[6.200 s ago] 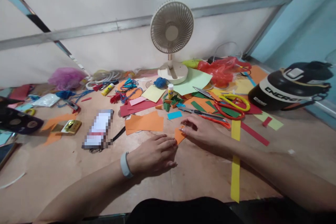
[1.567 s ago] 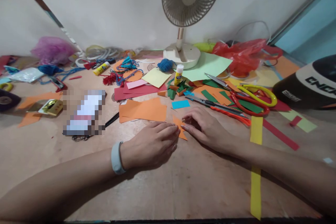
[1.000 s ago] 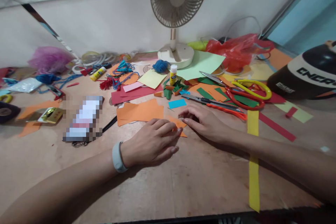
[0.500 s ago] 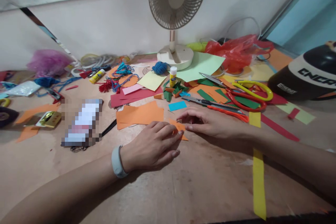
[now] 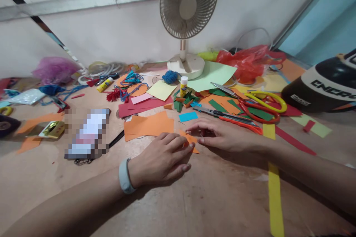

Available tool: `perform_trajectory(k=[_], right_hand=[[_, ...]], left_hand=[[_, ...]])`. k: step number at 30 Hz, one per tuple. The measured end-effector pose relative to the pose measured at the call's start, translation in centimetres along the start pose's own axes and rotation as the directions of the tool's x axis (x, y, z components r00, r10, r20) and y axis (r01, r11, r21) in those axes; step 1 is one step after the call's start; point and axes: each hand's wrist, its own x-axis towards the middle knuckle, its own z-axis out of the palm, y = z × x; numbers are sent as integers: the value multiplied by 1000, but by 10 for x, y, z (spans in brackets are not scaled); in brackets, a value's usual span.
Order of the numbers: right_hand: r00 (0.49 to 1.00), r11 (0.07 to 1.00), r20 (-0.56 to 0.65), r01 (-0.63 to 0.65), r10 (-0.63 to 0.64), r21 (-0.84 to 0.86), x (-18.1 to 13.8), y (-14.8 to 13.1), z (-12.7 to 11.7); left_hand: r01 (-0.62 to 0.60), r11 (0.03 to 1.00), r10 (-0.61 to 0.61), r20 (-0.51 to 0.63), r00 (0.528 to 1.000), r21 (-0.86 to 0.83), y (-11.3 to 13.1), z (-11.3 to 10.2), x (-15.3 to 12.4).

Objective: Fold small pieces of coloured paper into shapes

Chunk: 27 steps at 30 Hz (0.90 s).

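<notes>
My left hand (image 5: 164,159) lies over a small piece of orange paper (image 5: 190,139), its fingers stretched out and the fingertips on it. Across from it, my right hand (image 5: 222,133) has loosely curved fingers, with thumb and index apart at the paper's right side. Part of this piece is hidden by both hands. Larger orange paper pieces (image 5: 151,123) lie just beyond my left hand. A small blue paper rectangle (image 5: 188,116) sits beyond my right fingers, and a utility knife (image 5: 225,114) rests behind that hand. Under my right forearm runs a yellow paper strip (image 5: 275,189).
Scissors (image 5: 261,113) lie among green and orange scraps. A glue stick (image 5: 183,87) stands upright before the fan (image 5: 185,66). At left are a phone (image 5: 90,133) and a padlock (image 5: 52,129). A dark jug (image 5: 314,89) stands at right; red plastic bag (image 5: 247,63) behind.
The camera view has tilted up slightly, so everything appears a little lower. Both hands stay almost in place around the small orange paper piece.
</notes>
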Motion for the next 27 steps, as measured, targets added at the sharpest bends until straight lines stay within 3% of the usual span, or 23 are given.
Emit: perform_trajectory(k=[6, 19, 27], right_hand=[[997, 999, -71, -39, 38, -7, -1, -2, 4], [999, 999, 4, 34, -34, -34, 0, 2, 1], [998, 1000, -60, 15, -14, 17, -1, 8, 8]], left_hand=[[-3, 1000, 3, 6, 1000, -5, 1, 1, 0], [-5, 1000, 5, -1, 1000, 19, 1, -2, 1], [-27, 999, 29, -38, 999, 31, 6, 1, -3]])
